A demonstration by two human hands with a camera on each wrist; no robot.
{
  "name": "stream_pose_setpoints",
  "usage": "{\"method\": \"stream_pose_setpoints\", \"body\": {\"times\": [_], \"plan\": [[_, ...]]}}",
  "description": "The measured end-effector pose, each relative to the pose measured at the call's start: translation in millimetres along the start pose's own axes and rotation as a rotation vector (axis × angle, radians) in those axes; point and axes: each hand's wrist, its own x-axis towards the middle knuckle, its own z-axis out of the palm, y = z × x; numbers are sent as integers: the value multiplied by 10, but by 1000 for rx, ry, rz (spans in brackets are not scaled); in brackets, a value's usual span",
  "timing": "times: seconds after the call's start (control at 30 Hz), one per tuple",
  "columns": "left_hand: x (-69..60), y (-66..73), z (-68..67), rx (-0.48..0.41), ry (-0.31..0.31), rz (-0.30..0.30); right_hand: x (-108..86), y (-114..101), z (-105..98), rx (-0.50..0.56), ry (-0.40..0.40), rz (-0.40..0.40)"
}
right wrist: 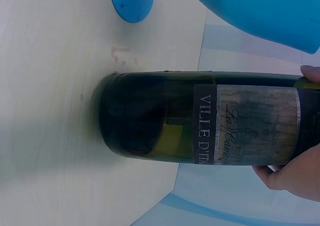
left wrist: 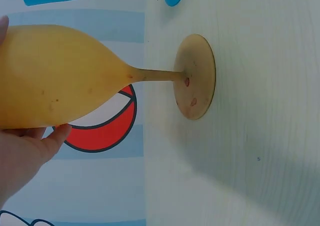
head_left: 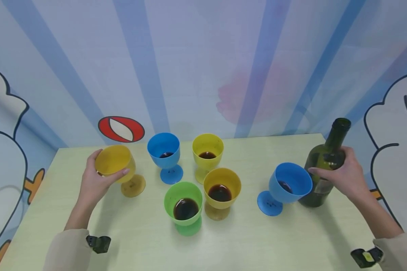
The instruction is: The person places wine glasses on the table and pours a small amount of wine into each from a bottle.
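With thumb and fingers round its bowl, my left hand (head_left: 96, 178) grips an amber-yellow goblet (head_left: 115, 161) at the table's left. No liquid shows inside it, and its foot (left wrist: 195, 77) appears to stand on the table. At the right, my right hand (head_left: 347, 177) holds a dark green wine bottle (right wrist: 145, 118) around its upper body. The bottle is upright, uncorked, with dark liquid in its lower part. Just left of it stands a blue goblet (head_left: 289, 178) with a little dark liquid.
Between the hands stand another blue goblet (head_left: 164, 150), a yellow goblet (head_left: 208, 144), a second amber goblet (head_left: 224, 177) and a green goblet (head_left: 183, 194), each with dark liquid. Behind the pale wooden table (head_left: 251, 244) hangs a printed blue-striped backdrop (head_left: 196, 75). Small reddish stains (right wrist: 120, 54) mark the tabletop near the bottle.
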Motion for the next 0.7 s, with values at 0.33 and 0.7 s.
{"method": "stream_pose_setpoints", "body": {"times": [0.33, 0.7], "plan": [[19, 96, -72, 64, 3, 44, 0, 13, 3, 0, -2, 7], [-40, 686, -209, 177, -77, 149, 5, -3, 5, -15, -4, -1]]}}
